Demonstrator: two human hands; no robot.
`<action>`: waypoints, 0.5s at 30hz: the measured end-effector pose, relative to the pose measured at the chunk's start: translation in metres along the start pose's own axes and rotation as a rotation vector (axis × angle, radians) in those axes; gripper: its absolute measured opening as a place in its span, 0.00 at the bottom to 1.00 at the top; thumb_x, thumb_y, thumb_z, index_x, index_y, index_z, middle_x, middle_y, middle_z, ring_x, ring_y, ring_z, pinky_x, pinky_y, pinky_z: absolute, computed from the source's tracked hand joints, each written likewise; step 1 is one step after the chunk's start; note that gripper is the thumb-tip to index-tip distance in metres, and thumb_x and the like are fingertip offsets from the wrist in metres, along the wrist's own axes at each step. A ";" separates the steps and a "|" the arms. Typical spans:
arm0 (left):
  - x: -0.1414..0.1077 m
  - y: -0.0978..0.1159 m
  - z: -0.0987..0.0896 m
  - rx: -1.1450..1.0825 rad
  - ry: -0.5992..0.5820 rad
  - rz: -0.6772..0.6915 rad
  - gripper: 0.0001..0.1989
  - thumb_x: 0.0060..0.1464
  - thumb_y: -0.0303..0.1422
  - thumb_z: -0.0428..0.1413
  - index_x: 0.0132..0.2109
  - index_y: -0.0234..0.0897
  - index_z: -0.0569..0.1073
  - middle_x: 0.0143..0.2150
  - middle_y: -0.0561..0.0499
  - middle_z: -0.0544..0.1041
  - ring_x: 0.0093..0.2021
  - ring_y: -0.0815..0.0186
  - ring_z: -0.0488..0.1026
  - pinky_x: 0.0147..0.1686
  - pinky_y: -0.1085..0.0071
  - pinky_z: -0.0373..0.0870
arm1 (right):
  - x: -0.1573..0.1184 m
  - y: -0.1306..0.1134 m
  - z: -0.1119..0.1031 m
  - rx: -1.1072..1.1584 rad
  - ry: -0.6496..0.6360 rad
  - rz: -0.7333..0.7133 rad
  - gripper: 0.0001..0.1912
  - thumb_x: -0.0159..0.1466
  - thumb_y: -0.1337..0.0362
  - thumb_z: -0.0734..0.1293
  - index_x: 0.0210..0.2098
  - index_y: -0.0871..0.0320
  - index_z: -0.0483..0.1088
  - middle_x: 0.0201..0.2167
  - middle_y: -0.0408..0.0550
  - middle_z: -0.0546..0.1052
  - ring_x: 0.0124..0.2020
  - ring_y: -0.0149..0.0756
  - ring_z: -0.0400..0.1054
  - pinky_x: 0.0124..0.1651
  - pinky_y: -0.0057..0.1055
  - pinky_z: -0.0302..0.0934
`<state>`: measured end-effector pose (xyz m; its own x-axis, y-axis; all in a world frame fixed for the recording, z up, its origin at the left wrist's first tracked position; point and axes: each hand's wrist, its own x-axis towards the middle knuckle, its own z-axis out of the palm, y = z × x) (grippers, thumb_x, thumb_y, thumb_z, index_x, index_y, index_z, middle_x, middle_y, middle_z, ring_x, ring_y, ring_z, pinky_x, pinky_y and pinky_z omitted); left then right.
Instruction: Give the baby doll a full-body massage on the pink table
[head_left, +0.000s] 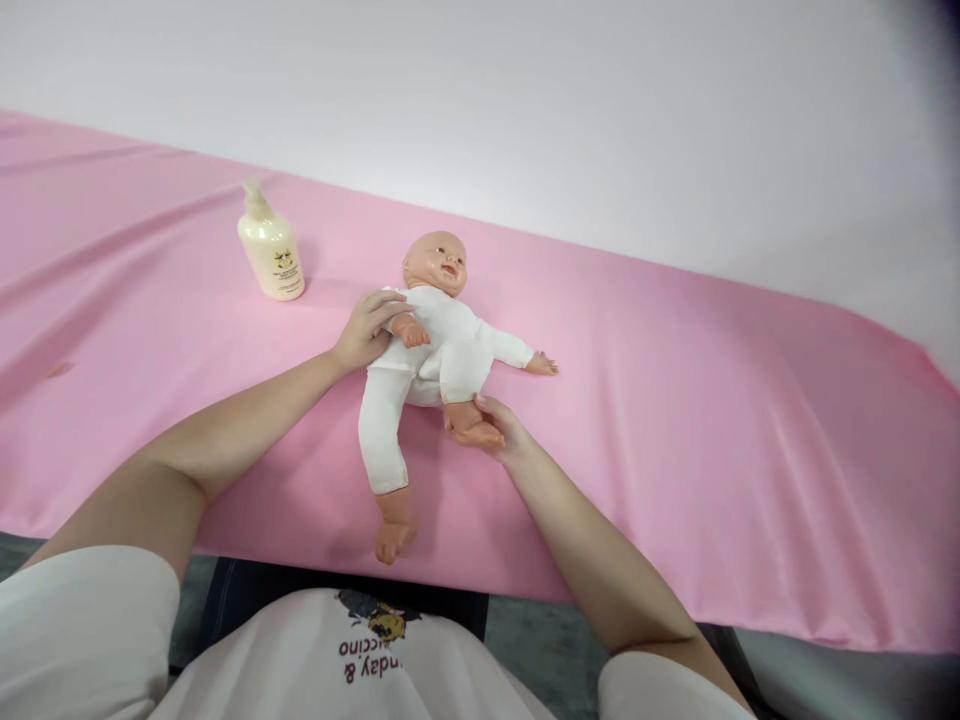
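A baby doll (442, 330) with a white cloth body and bare plastic head, hands and feet lies on its back, head away from me. My left hand (367, 328) holds the doll's side and upper arm on the left, its fingers laid over the white cloth. Lower down, my right hand (507, 428) is closed around the foot and ankle of the doll's bent leg, lifting it. Some of its fingers are hidden behind the foot. The doll's other leg (384, 430) lies stretched toward me, its foot near the front edge.
A pink cloth (675, 420) with folds covers the table. Left of the doll's head stands a cream pump bottle (271, 248) with a printed label. Behind the table is a white surface (525, 110). The table's front edge runs close to my body.
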<state>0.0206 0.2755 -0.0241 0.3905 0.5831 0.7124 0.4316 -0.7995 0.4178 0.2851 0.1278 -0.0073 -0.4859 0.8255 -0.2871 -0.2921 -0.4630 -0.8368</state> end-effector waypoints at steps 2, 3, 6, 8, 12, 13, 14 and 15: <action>0.001 -0.001 0.001 -0.033 0.058 -0.036 0.21 0.57 0.26 0.54 0.57 0.41 0.76 0.57 0.43 0.77 0.60 0.56 0.72 0.63 0.53 0.66 | -0.003 0.000 -0.002 0.009 -0.179 0.066 0.28 0.54 0.49 0.76 0.45 0.64 0.74 0.32 0.52 0.81 0.32 0.38 0.75 0.34 0.31 0.67; 0.001 -0.002 0.001 -0.052 0.084 -0.061 0.20 0.57 0.28 0.54 0.57 0.41 0.75 0.56 0.43 0.77 0.59 0.56 0.72 0.63 0.53 0.67 | -0.004 0.001 -0.003 0.006 -0.280 0.107 0.32 0.53 0.50 0.77 0.49 0.65 0.73 0.33 0.53 0.82 0.33 0.40 0.76 0.35 0.32 0.69; 0.001 -0.009 0.005 -0.142 0.149 -0.161 0.17 0.60 0.35 0.56 0.55 0.40 0.74 0.55 0.44 0.78 0.57 0.55 0.73 0.63 0.54 0.67 | -0.005 -0.001 -0.006 -0.082 -0.577 0.235 0.39 0.52 0.54 0.79 0.57 0.67 0.68 0.41 0.57 0.83 0.41 0.46 0.79 0.43 0.37 0.71; 0.000 -0.019 0.009 -0.245 0.202 -0.246 0.18 0.61 0.41 0.58 0.55 0.40 0.73 0.56 0.43 0.77 0.59 0.55 0.73 0.64 0.54 0.67 | -0.004 -0.004 -0.008 -0.189 -0.735 0.311 0.39 0.55 0.59 0.79 0.61 0.68 0.66 0.45 0.60 0.82 0.47 0.47 0.78 0.48 0.38 0.71; -0.003 -0.043 0.018 -0.468 0.325 -0.408 0.31 0.57 0.44 0.61 0.64 0.43 0.63 0.65 0.41 0.70 0.67 0.52 0.67 0.68 0.53 0.63 | -0.003 -0.013 -0.008 -0.339 -0.845 0.405 0.40 0.57 0.64 0.79 0.64 0.69 0.65 0.47 0.61 0.81 0.45 0.41 0.77 0.43 0.31 0.70; -0.005 -0.049 0.019 -0.505 0.362 -0.447 0.32 0.57 0.43 0.61 0.65 0.44 0.61 0.66 0.41 0.69 0.68 0.52 0.66 0.69 0.53 0.63 | -0.005 -0.014 -0.006 -0.368 -0.839 0.418 0.40 0.57 0.63 0.79 0.64 0.69 0.65 0.47 0.60 0.81 0.43 0.39 0.77 0.41 0.30 0.70; -0.006 -0.053 0.021 -0.536 0.401 -0.490 0.32 0.56 0.43 0.61 0.65 0.45 0.60 0.66 0.42 0.69 0.68 0.53 0.66 0.69 0.53 0.63 | -0.007 -0.015 -0.005 -0.396 -0.820 0.410 0.40 0.57 0.62 0.79 0.63 0.69 0.66 0.46 0.60 0.81 0.40 0.37 0.77 0.38 0.29 0.69; -0.007 -0.057 0.022 -0.564 0.440 -0.538 0.31 0.56 0.42 0.61 0.63 0.45 0.60 0.65 0.42 0.69 0.67 0.53 0.66 0.68 0.53 0.64 | -0.011 -0.015 -0.002 -0.430 -0.797 0.388 0.39 0.57 0.60 0.80 0.62 0.70 0.67 0.46 0.60 0.81 0.38 0.36 0.77 0.37 0.29 0.70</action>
<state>0.0112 0.3204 -0.0650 -0.1464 0.8842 0.4436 -0.0424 -0.4537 0.8902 0.2967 0.1264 0.0074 -0.9440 0.1082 -0.3116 0.2530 -0.3687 -0.8945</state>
